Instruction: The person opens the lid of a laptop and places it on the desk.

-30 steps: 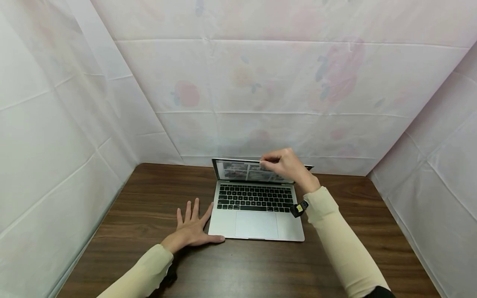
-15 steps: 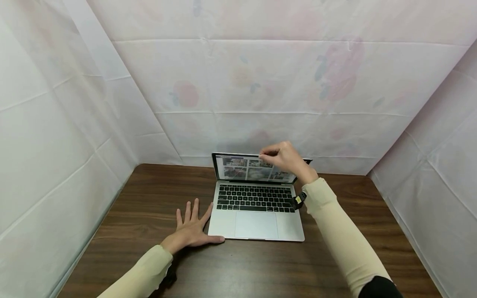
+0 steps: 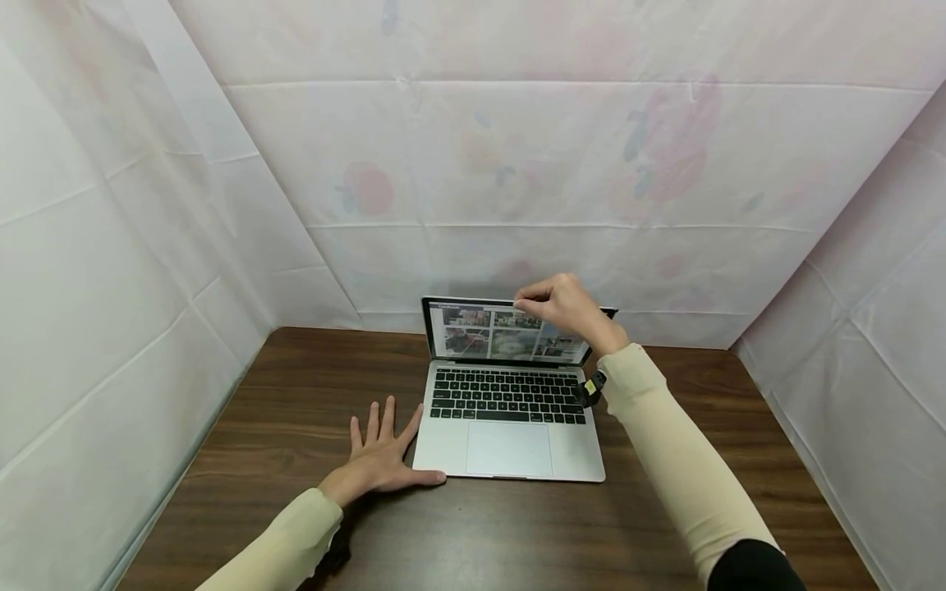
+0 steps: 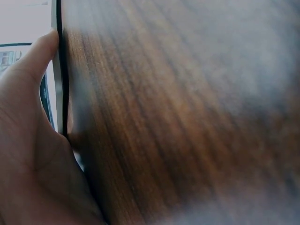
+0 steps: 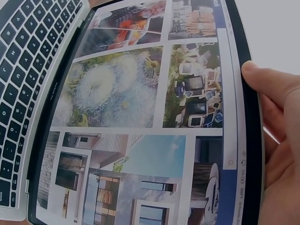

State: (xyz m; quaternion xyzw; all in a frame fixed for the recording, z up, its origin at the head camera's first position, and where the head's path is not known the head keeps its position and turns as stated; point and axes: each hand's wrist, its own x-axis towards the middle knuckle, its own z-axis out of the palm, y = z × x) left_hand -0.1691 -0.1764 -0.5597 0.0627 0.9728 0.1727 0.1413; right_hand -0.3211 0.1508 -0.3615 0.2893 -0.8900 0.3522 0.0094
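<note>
A silver laptop (image 3: 510, 449) with black keys sits on the brown wooden table, its lid raised and the screen (image 5: 112, 93) lit with a grid of photos. At the top edge of the lid, my right hand (image 3: 565, 312) pinches the rim; in the right wrist view the thumb (image 5: 262, 77) lies on the black bezel with fingers behind. My left hand (image 3: 380, 460) lies spread on the table at the laptop's left side. Its thumb touches the front left corner, and in the left wrist view the thumb (image 4: 40, 51) shows against the laptop's edge.
The wooden table (image 3: 296, 394) extends on both sides of the laptop. A pale printed cloth (image 3: 517, 164) hangs behind the table's far edge, close to the lid. White cloth walls (image 3: 96, 287) stand left and right. Black straps with small devices (image 3: 591, 387) sit at the wrists.
The laptop's lid has tilted further back, raised by my right hand at its top edge, and more of the screen shows. My left hand has stayed in place.
</note>
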